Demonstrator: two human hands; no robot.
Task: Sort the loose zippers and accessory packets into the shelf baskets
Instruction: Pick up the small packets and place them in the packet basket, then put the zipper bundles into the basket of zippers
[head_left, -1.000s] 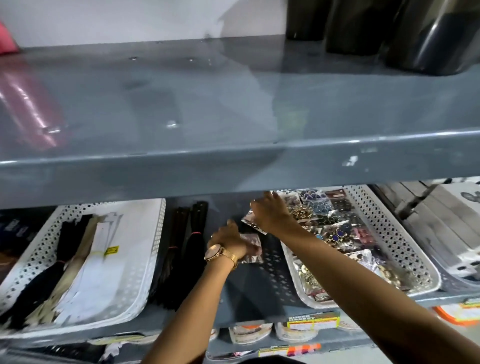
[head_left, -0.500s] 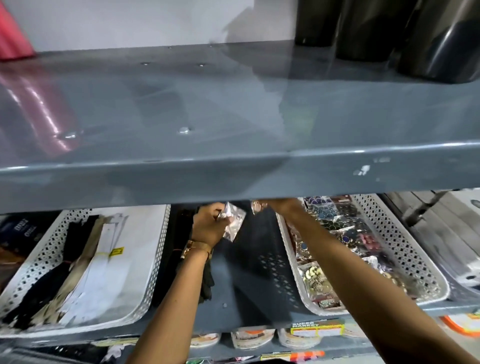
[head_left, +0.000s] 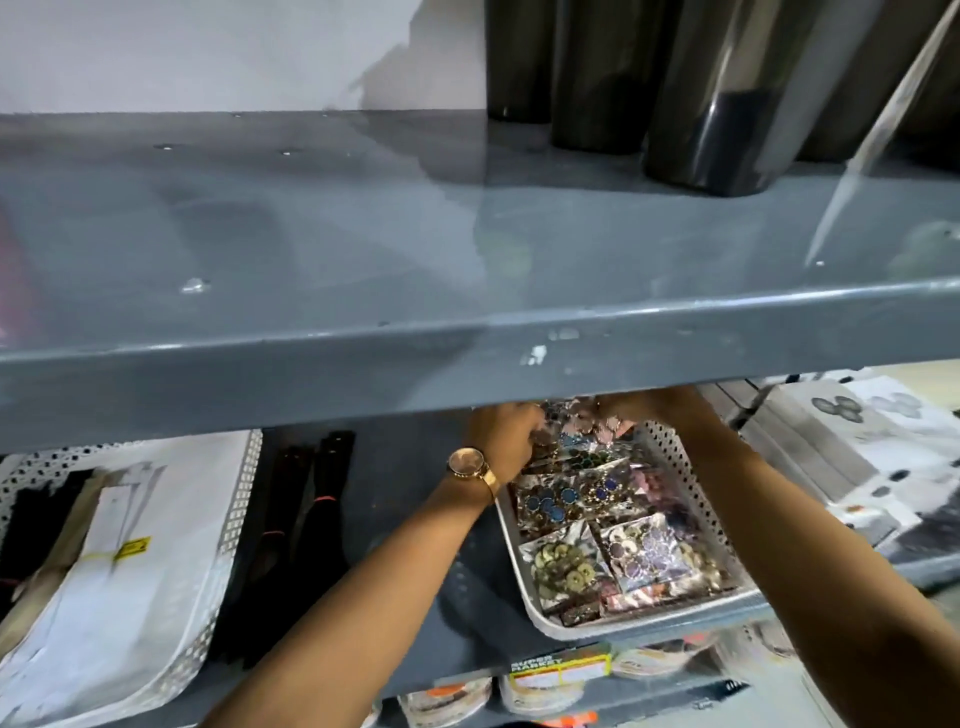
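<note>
A white perforated basket (head_left: 680, 467) on the right of the lower shelf is full of clear accessory packets (head_left: 566, 566) holding buttons and metal trims. My left hand (head_left: 506, 436), with a gold watch on the wrist, is curled over a packet at the basket's far left corner. My right hand (head_left: 657, 408) reaches over the far end onto pinkish packets (head_left: 589, 421); the upper shelf's edge hides its fingertips. Loose black zippers (head_left: 304, 519) lie on the shelf between the two baskets. A second white basket (head_left: 241, 493) on the left holds black, beige and white zippers.
The grey upper shelf (head_left: 467, 353) overhangs the work area and hides the back of the lower shelf. Dark rolls (head_left: 727, 104) stand on it. Grey-white boxes (head_left: 831, 452) sit right of the packet basket. Labelled goods (head_left: 561, 670) show on the shelf below.
Both hands moved right from the bare shelf between the baskets to the far end of the packet basket. The clear packet in my left hand went with it.
</note>
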